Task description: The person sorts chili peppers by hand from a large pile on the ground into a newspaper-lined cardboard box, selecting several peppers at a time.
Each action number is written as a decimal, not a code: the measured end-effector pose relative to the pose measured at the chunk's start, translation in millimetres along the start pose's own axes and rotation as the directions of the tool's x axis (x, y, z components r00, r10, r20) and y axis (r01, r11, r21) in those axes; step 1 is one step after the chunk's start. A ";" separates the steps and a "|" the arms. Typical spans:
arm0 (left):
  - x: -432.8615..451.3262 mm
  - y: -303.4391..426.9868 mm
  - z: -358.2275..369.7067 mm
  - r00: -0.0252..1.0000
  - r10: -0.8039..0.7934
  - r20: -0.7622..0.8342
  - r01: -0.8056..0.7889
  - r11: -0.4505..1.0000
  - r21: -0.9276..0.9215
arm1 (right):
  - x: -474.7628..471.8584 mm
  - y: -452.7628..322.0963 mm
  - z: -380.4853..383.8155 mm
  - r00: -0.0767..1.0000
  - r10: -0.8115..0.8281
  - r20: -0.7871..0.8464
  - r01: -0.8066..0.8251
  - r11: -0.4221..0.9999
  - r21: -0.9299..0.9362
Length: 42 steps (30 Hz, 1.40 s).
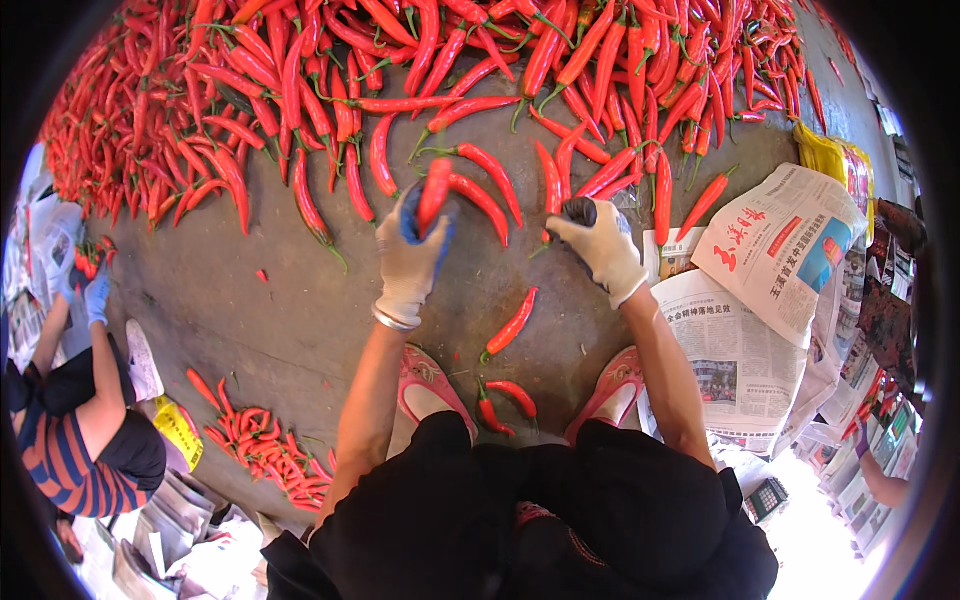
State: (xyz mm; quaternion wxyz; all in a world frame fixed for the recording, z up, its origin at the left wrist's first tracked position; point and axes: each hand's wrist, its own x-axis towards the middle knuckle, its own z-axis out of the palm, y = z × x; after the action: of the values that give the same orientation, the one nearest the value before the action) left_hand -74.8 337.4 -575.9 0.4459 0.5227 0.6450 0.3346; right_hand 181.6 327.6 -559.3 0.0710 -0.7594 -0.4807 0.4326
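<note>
My left hand (414, 251), in a white knit glove with a blue coated palm, holds a red chili pepper (435, 191) that is blurred. At the right, my right hand (600, 244), in a similar glove with a dark palm, has its fingers bent at the edge of several peppers; whether it grips one is hidden. Two curved peppers (495, 180) lie on the grey floor between the hands. Beyond them spreads a large heap of red chili peppers (285, 82) with green stems. A single pepper (511, 324) lies nearer, between my feet.
Newspaper sheets (727, 352) and a yellow package (836, 161) lie at the right. A smaller chili pile (274, 454) sits at the lower left. At the far left, a person in blue gloves (97, 296) holds peppers. Another person's arm (877, 469) shows at the far right.
</note>
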 end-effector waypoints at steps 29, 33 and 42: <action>-59.0 35.3 -24.9 0.922 0.111 0.371 -0.206 0.952 0.228 | 2.7 -50.3 -57.0 0.586 -0.810 0.040 0.661 0.449 -0.601; -10.5 39.9 -6.2 0.967 0.110 0.230 -0.200 0.887 0.416 | -5.1 -61.8 -37.5 0.832 -0.536 0.145 0.488 0.582 -0.650; -2.0 33.4 17.9 0.987 0.101 0.124 -0.158 0.750 0.643 | -7.9 -32.8 -47.3 0.944 -0.141 0.299 -0.118 0.700 0.704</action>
State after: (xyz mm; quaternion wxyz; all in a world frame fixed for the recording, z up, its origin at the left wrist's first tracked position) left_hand -45.5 342.5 -552.3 0.2383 0.7013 0.6645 0.0986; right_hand 192.7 353.2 -508.4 0.2807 -0.5856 -0.2851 0.7050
